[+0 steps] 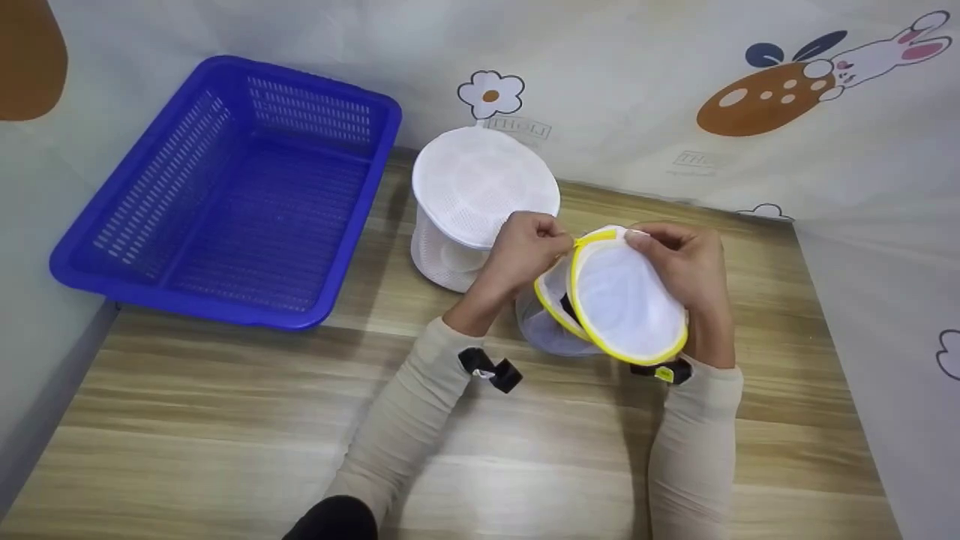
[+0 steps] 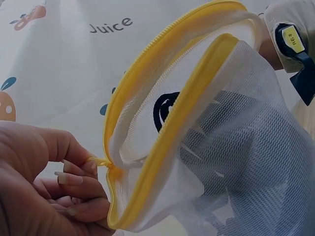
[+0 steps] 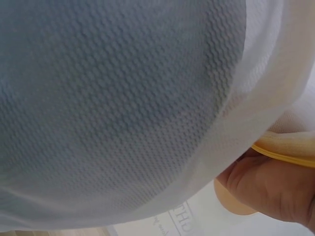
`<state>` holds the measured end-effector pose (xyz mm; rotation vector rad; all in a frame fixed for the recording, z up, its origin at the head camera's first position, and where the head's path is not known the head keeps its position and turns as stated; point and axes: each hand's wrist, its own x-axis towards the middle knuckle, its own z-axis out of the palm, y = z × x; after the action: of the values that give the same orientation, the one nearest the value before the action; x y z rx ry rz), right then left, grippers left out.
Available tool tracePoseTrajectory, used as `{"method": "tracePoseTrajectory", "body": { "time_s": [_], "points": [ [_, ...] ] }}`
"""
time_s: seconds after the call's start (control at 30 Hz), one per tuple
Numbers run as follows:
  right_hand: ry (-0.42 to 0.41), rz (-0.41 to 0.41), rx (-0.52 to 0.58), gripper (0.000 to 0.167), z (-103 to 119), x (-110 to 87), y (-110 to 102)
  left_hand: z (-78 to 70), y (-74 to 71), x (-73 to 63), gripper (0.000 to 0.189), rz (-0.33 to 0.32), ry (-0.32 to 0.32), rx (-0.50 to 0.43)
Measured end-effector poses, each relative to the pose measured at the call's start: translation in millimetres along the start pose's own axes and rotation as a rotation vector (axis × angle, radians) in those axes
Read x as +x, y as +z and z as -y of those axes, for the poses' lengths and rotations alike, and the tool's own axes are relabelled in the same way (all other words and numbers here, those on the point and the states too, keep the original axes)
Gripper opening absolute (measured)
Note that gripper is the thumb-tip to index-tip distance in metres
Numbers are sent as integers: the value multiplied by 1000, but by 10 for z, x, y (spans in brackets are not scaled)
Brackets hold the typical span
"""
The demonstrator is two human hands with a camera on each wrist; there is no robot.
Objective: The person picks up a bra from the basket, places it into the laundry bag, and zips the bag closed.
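Observation:
A small white mesh laundry bag [image 1: 630,300] with a yellow zip stands on the wooden tabletop, its round lid partly unzipped and tilted up. My left hand [image 1: 523,251] pinches the yellow zip pull [image 2: 101,162] at the lid's left side. At the lid's upper right edge, my right hand [image 1: 686,262] grips the rim between thumb and fingers. Through the gap in the left wrist view, a black looped piece [image 2: 165,110] shows inside; its kind is unclear. Grey-blue fabric [image 2: 221,142] shows through the mesh. In the right wrist view the bag's side hides most of the scene.
A larger white mesh laundry bag [image 1: 484,184] stands upright just behind my left hand. To the left sits a blue plastic basket [image 1: 360,225] with slotted walls. A cloth printed with carrots, a rabbit and flowers [image 1: 637,90] hangs behind the tabletop [image 1: 525,450].

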<state>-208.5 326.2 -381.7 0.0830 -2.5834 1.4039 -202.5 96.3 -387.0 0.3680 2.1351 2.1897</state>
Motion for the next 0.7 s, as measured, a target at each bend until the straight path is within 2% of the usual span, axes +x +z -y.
{"method": "tracePoseTrajectory", "body": {
  "time_s": [0.53,0.7],
  "points": [
    [18,-5,-22,27,-13,17,9,-18,9,-8,19,-12,10,28],
    [-47,10,-28,24,-1,7,19,-16,17,-7,19,-19,24,26]
  ]
}}
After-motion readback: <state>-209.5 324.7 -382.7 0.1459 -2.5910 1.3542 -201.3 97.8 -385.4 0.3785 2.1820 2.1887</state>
